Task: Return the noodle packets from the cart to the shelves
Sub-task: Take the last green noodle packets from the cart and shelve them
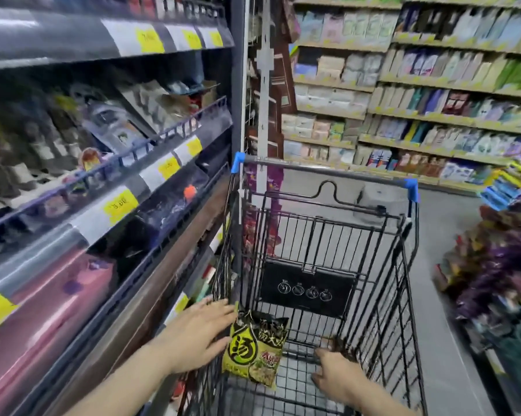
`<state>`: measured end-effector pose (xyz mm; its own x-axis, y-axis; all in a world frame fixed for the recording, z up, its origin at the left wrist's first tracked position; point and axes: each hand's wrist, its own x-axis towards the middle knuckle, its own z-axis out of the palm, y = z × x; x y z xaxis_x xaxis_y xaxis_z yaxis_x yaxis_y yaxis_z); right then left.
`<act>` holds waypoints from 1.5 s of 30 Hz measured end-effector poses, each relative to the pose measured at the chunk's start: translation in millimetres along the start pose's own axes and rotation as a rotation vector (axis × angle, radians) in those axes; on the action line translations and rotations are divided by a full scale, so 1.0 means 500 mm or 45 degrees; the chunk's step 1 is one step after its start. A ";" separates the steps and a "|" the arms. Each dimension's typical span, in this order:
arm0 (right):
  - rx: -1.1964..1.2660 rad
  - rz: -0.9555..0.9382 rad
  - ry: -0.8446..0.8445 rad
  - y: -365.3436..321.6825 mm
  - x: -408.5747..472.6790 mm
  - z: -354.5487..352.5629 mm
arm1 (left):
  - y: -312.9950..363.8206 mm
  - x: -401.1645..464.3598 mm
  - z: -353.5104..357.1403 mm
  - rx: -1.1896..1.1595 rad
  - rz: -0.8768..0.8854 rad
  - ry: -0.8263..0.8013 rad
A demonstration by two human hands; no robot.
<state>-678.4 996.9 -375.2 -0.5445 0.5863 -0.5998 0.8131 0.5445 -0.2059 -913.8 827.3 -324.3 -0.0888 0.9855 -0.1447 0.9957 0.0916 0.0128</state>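
Supermarket aisle, black wire cart (379, 253) parked hard against the shelving unit (109, 163) on the person's left. Blue caps on the corners of the cart's far rail.

One noodle packet (254, 349) in plain sight — yellow-green with black characters, dark crimped top. It stands tilted inside the cart, leaning at the left wall of the basket, its lower end on the wire floor.

Left hand (196, 334) reaches in from the shelf side at the cart's left wall, fingers straight and spread, fingertips touching the packet's upper left edge. Nothing gripped; the hand is flat and wide.

Right hand (337, 373) is low inside the basket, to the right of the packet and apart from it. Fingers bent downward toward a dark, blurred thing (341, 345) near the wire floor — cannot tell whether they hold it or only touch it, nor what it is.

The shelves at left carry dark and pink packets behind wire fronts, with yellow price tags (119, 205) along the edges; much of this side is smeared by blur. Across the aisle, a back wall of shelves (433, 115) stacked with boxed goods. At right, a display of purple and yellow packs (499, 265).
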 end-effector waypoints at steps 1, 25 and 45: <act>0.034 0.037 -0.025 0.003 0.034 0.017 | -0.012 0.014 0.019 -0.015 -0.021 -0.061; 1.042 0.309 0.071 -0.056 0.432 0.279 | -0.079 0.098 0.209 -0.210 0.174 0.299; 1.249 0.089 0.385 -0.091 0.325 0.277 | -0.076 0.092 0.200 -0.152 0.153 0.314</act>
<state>-775.6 984.3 -570.3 -0.4085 0.7983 -0.4426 0.5813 -0.1463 -0.8004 -953.0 854.7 -430.4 0.0111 0.9939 0.1097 0.9907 -0.0258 0.1337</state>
